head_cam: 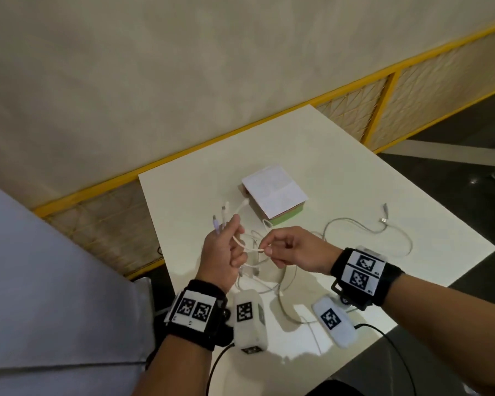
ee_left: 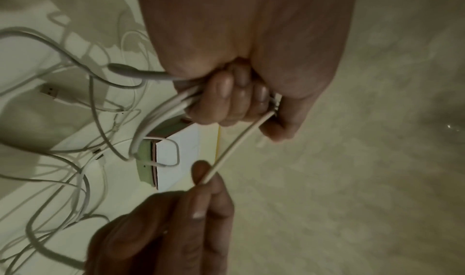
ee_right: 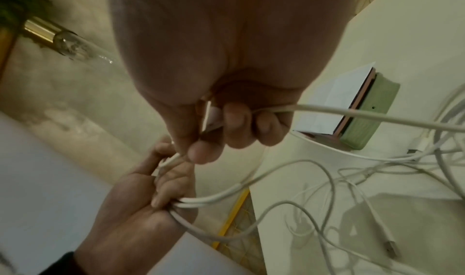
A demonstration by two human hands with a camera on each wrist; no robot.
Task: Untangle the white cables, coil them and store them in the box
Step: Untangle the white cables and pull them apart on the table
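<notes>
The left hand (head_cam: pixel 220 251) holds a bunch of white cables (head_cam: pixel 280 270) up above the desk (head_cam: pixel 340 172), with its fingers (ee_left: pixel 226 98) curled tight round them so the plug ends stick up past the thumb. The right hand (head_cam: pixel 292 250) pinches one thin cable (ee_left: pixel 236 148) between thumb and first finger, and that piece runs straight and tight across to the left hand. The rest of the cables hang down in loose loops and lie in a messy heap on the desk, and one longer cable (head_cam: pixel 383 232) lies off to the right with its metal plug at the far end. To do this step well, I think the right hand should slide slowly along the one cable and follow it through the loops, not tug hard, because a hard pull could make a knot tighter. The cables look smooth, round and bendy. The box (head_cam: pixel 275 195) sits just behind the heap, shut, flat and square, with a white top and a green side. No cable is in it yet.
</notes>
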